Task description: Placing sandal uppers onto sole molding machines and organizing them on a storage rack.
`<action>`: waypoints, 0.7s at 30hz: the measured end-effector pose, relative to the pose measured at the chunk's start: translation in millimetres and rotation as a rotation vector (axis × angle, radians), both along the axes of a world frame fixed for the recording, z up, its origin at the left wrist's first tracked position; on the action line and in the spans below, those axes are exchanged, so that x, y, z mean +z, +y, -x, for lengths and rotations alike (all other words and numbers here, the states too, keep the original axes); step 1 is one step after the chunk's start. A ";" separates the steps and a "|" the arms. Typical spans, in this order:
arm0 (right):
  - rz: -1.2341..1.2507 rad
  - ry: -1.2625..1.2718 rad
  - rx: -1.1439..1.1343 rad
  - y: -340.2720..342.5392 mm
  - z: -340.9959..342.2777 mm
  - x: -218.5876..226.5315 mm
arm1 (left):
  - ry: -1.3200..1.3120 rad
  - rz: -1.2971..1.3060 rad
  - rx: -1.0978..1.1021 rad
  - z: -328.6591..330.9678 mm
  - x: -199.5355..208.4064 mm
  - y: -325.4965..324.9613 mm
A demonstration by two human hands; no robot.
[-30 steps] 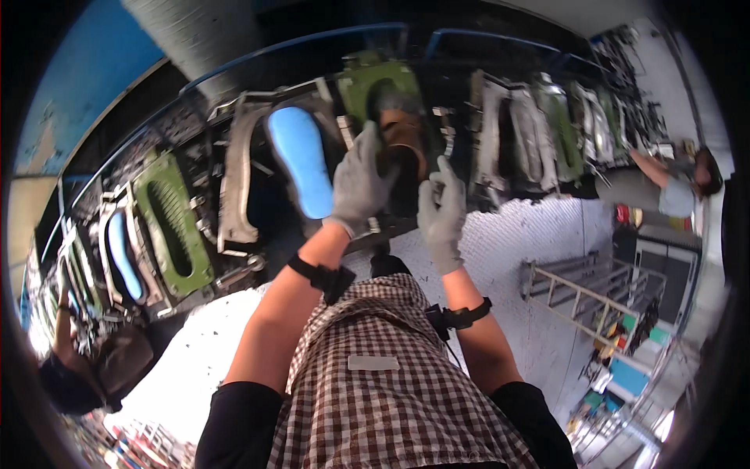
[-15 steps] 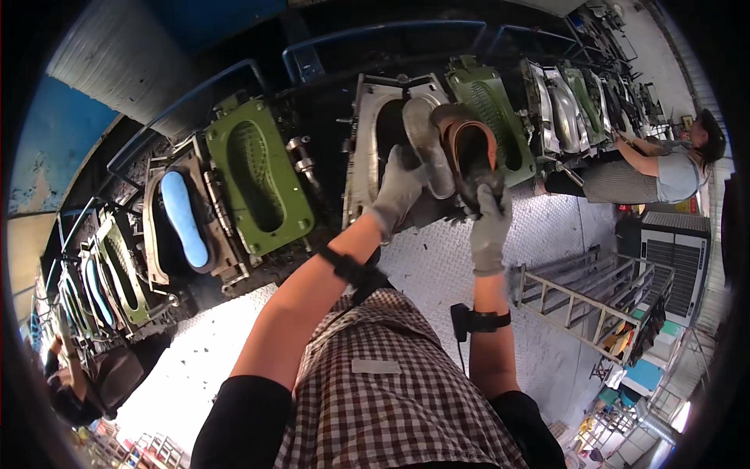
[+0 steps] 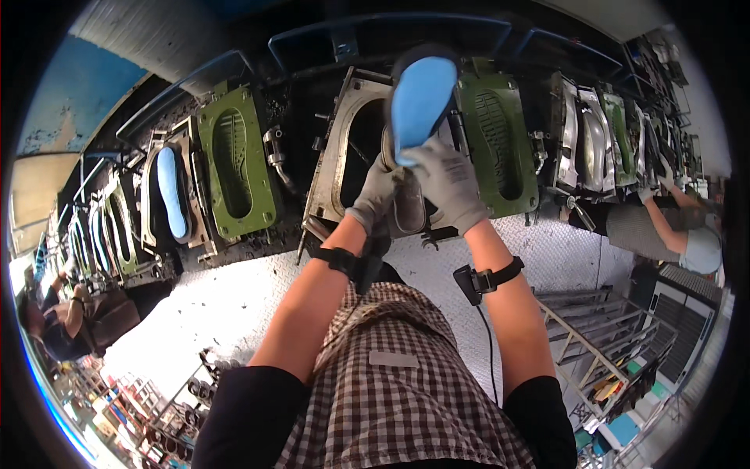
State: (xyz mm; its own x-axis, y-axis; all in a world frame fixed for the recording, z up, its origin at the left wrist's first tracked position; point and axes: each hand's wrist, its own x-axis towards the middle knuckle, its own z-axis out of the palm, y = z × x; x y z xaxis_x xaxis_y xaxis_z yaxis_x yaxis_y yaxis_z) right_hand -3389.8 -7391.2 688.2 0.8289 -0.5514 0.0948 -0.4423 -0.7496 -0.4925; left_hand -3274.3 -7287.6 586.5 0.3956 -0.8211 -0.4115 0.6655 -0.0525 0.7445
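Observation:
Both my hands wear grey gloves and meet over the open metal mould (image 3: 322, 184) in front of me. Between them is a dark shoe upper (image 3: 422, 98) with a light blue, sole-shaped underside turned toward me, its wide end pointing away. My right hand (image 3: 447, 181) closes round its narrow near end, thumb and fingers pressing the blue edge. On the left side of that same end, my left hand (image 3: 375, 191) is curled, its fingertips partly hidden. A grey metal sole-shaped piece (image 3: 408, 207) shows below and between the hands.
Green moulds with foot-shaped hollows stand to the left (image 3: 238, 164) and right (image 3: 500, 141). Further left, a blue sole-shaped piece (image 3: 172, 191) sits on a mould. Co-workers stand at the far right (image 3: 695, 234) and far left (image 3: 66, 313). A metal rack (image 3: 594, 336) is at the right.
The brown-lined opening that faced me has gone from view, and a blue underside now faces me. My right hand has moved left and farther away, next to my left hand.

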 end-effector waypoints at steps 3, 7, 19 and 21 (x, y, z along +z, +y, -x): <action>-0.070 0.108 0.144 1.8 -12.7 -2.3 | -0.021 -0.089 -0.126 -7.5 -5.6 13.2; 0.001 -0.230 -0.121 -21.0 -32.1 -19.1 | 0.077 -0.047 -0.114 1.2 14.4 -9.9; 0.002 0.010 0.205 -5.8 3.2 15.5 | -0.003 -0.152 -0.195 10.3 16.7 32.5; 0.048 0.022 0.230 9.6 10.3 9.4 | -0.161 -0.126 -0.566 17.7 12.6 64.6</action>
State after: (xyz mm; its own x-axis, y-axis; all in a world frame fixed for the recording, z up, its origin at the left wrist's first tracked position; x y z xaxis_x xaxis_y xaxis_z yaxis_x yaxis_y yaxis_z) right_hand -3400.1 -7381.6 697.6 0.9345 -0.3427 0.0968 -0.2670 -0.8542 -0.4462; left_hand -3291.9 -7223.0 599.0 -0.0233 -0.8711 -0.4905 0.3879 -0.4601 0.7987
